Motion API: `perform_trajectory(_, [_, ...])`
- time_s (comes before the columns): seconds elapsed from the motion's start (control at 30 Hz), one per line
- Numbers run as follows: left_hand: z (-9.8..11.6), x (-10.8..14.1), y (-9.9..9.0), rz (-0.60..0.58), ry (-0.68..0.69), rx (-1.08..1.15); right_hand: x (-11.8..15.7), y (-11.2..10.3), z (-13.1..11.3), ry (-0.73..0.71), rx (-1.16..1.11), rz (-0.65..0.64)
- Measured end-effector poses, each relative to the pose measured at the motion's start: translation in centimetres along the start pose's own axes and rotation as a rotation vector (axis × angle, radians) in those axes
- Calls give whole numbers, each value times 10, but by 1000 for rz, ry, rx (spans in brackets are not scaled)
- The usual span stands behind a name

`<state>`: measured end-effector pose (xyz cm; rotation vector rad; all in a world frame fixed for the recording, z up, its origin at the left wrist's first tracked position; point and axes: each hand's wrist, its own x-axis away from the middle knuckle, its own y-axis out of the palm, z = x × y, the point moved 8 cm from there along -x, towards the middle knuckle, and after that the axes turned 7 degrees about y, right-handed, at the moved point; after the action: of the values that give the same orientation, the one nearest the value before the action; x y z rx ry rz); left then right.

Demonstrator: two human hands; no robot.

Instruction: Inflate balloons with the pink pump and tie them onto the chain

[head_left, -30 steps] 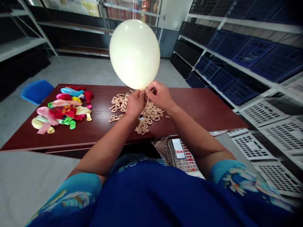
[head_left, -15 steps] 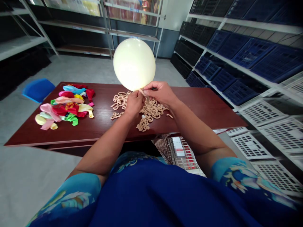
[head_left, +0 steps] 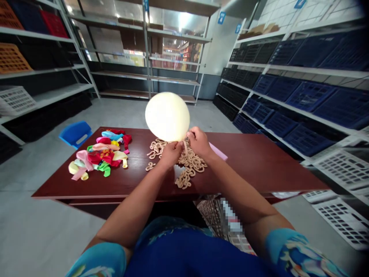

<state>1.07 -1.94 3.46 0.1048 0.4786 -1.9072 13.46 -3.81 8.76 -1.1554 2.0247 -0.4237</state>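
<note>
Around us, more of the room has come into view as our gaze has lifted: tall grey metal shelving (head_left: pixel 123 75) stands beyond the floor, and navy plastic crates (head_left: pixel 308 94) fill racks to our right. Nearer, the long dark-red, wood-look surface (head_left: pixel 276 165) spans the space before us, with a blue plastic chair (head_left: pixel 75 134) past its far left edge. On its left lies a heap of limp, multicoloured balloons (head_left: pixel 103 154); near the middle spreads a pile of curled beige, cord-like pieces (head_left: pixel 194 161). Above that pile we hold one round, inflated, pale cream balloon (head_left: pixel 167 115), which now sits lower in our view, its neck end toward us. Our left hand (head_left: pixel 171 153) has its grip pinched closed there. Our right hand (head_left: pixel 199 143) is curled just beside it, though we cannot tell whether its fingers hold anything. A flat pink strip (head_left: pixel 218 151) now shows past our right forearm. Smallest, a thin beige length (head_left: pixel 185 148) hangs between our hands, whether neck or loose piece we cannot tell.
</note>
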Motion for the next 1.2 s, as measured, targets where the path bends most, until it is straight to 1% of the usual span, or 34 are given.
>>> perform_trajectory(0.1, [-2, 1, 5, -92, -4, -4, -5, 2, 5, -15, 17, 121])
perform_trajectory(0.17, [-1, 1, 8, -125, 16, -41, -7, 6, 11, 13, 8, 174])
perform_trajectory(0.3, [1, 1, 12, -177, 43, -70, -12, 17, 25, 89, -15, 215])
perform_trajectory(0.47, [-1, -2, 12, -197, 56, -110, -17, 30, 39, 163, -59, 206])
perform_trajectory(0.57, [-3, -6, 11, -202, 70, -159, -20, 33, 45, 203, -75, 201])
perform_trajectory(0.63, [-4, -12, 6, -166, 77, -234, -24, 32, 46, 204, -97, 147])
perform_trajectory(0.7, [-6, -23, -4, -81, 71, -336, -26, 27, 44, 191, -150, 45])
perform_trajectory(0.77, [-10, -39, -15, 11, 55, -410, -24, 14, 43, 185, -224, -53])
perform_trajectory(0.87, [-18, -69, -25, 60, 32, -408, -11, -18, 42, 151, -280, -158])
perform_trajectory(0.9, [-22, -80, -26, 65, 19, -399, -5, -32, 43, 132, -284, -157])
perform_trajectory(0.93, [-25, -91, -28, 65, 11, -396, 2, -48, 47, 122, -280, -127])
perform_trajectory(1.0, [-33, -111, -31, 72, -31, -409, 19, -76, 59, 118, -213, -79])
perform_trajectory(1.03, [-38, -119, -33, 69, -51, -426, 29, -92, 67, 116, -181, -29])
perform_trajectory(1.1, [-48, -133, -38, 76, -91, -501, 50, -126, 90, 123, -108, 118])
perform_trajectory(1.2, [-73, -140, -46, 53, -236, -642, 93, -180, 133, 143, 78, 460])
